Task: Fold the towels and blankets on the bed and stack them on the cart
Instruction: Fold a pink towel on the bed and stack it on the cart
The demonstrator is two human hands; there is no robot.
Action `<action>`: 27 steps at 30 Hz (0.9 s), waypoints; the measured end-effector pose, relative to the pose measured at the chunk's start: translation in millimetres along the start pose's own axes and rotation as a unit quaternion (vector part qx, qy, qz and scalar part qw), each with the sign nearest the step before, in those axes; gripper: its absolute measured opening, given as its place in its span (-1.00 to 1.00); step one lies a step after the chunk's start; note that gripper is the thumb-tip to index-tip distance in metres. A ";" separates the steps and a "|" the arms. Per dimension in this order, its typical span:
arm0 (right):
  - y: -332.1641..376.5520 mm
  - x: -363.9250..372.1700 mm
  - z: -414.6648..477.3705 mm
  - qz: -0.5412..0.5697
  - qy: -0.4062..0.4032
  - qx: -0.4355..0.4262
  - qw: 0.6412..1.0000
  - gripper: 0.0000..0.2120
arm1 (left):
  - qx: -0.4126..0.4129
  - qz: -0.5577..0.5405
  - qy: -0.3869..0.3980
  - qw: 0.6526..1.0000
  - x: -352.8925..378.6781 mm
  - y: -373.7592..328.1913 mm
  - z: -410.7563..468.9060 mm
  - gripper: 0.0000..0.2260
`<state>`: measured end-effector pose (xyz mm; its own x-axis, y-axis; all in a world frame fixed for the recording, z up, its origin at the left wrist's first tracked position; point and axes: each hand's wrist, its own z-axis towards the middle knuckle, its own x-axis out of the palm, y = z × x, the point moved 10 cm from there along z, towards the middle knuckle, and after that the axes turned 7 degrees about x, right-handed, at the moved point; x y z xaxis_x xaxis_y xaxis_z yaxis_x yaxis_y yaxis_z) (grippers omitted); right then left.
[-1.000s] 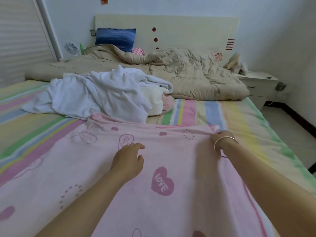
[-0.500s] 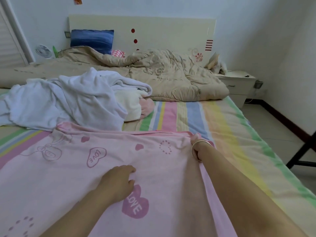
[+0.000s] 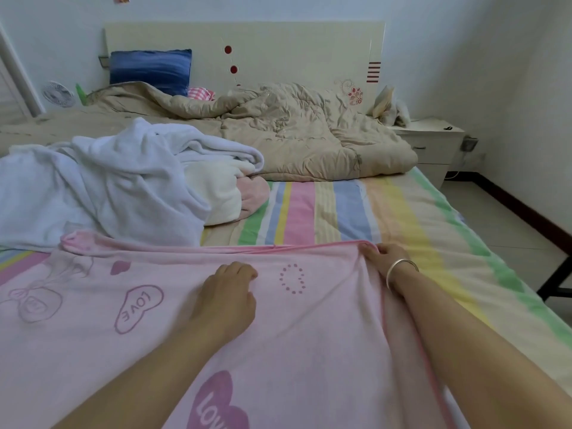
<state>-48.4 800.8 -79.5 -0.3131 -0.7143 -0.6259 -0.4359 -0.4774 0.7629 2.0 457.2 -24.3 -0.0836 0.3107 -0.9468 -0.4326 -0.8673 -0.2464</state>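
Pale walls stand behind the striped bed, where a beige quilt lies crumpled by the headboard. A pink towel with "LOVE" hearts is spread over the near part of the bed. The right hand has its grip closed on the far right corner of this towel. The left hand rests on the towel's middle with curled fingers; whether its grip holds cloth I cannot tell. White towels lie heaped at the left edge.
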 end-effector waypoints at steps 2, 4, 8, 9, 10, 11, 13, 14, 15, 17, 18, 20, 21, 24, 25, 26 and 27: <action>-4.9 -0.6 6.8 0.006 -0.005 -0.009 1.000 -0.61 | 0.027 0.012 0.011 1.000 7.7 -8.7 22.4 -0.60; -7.4 -2.0 11.7 0.025 -0.020 -0.037 0.999 -0.63 | 0.049 0.025 0.029 0.998 15.5 -14.5 43.2 -0.58; -3.8 0.2 10.7 0.042 -0.037 -0.077 0.995 -0.94 | 0.000 0.010 0.052 0.999 28.6 0.6 75.4 -0.68; -3.5 -1.3 10.7 0.040 -0.044 -0.081 0.995 -0.94 | -0.011 0.024 0.041 0.999 29.4 4.0 82.6 -0.72; -3.7 -1.1 11.2 0.039 -0.052 -0.079 0.995 -0.96 | -0.021 0.054 0.022 0.998 25.8 9.1 87.0 -0.76; -5.1 -2.4 13.2 0.038 -0.060 -0.076 0.995 -0.97 | -0.030 0.092 0.009 0.995 23.3 13.2 91.0 -0.80; -7.6 -3.6 19.0 0.025 -0.072 -0.066 0.995 -0.88 | -0.051 0.148 0.018 0.988 22.2 21.8 97.2 -0.87; -8.5 -3.1 23.1 0.013 -0.074 -0.061 0.995 -0.85 | -0.062 0.166 0.033 0.984 23.4 25.4 99.6 -0.88; -5.8 -4.1 23.0 -0.007 -0.078 -0.062 0.995 -0.83 | -0.063 0.187 0.047 0.979 23.7 27.1 102.1 -0.89; -1.2 -5.7 27.1 -0.056 -0.087 -0.067 0.992 -0.81 | -0.054 0.233 0.068 0.969 26.2 28.7 109.7 -0.89; 0.8 -8.5 30.0 -0.071 -0.090 -0.071 0.991 -0.81 | -0.053 0.242 0.073 0.966 26.0 30.0 113.8 -0.88; 2.6 -9.0 33.5 -0.082 -0.084 -0.069 0.991 -0.82 | -0.072 0.224 0.092 0.967 29.3 39.3 117.2 -0.82; 4.0 -10.4 34.2 -0.079 -0.082 -0.065 0.991 -0.82 | -0.082 0.206 0.103 0.970 31.3 43.9 118.3 -0.78; 2.4 -11.2 44.3 -0.062 -0.075 -0.057 0.994 -0.83 | -0.086 0.189 0.151 0.966 41.3 49.4 117.0 -0.72; 1.6 -13.0 47.2 -0.056 -0.072 -0.052 0.994 -0.84 | -0.076 0.203 0.151 0.964 40.2 46.2 116.7 -0.76; 1.2 -13.8 51.2 -0.049 -0.066 -0.050 0.995 -0.84 | -0.072 0.215 0.137 0.964 36.3 45.8 115.3 -0.81; 0.6 -15.0 52.6 -0.046 -0.056 -0.046 0.996 -0.85 | -0.074 0.215 0.116 0.967 31.2 47.3 113.6 -0.87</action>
<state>-88.4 838.2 -78.2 -0.3693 -0.6062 -0.7044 -0.3897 -0.5871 0.7095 -123.0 470.1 -42.1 -0.0164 -0.1709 -0.9851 -0.2689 -0.9482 0.1690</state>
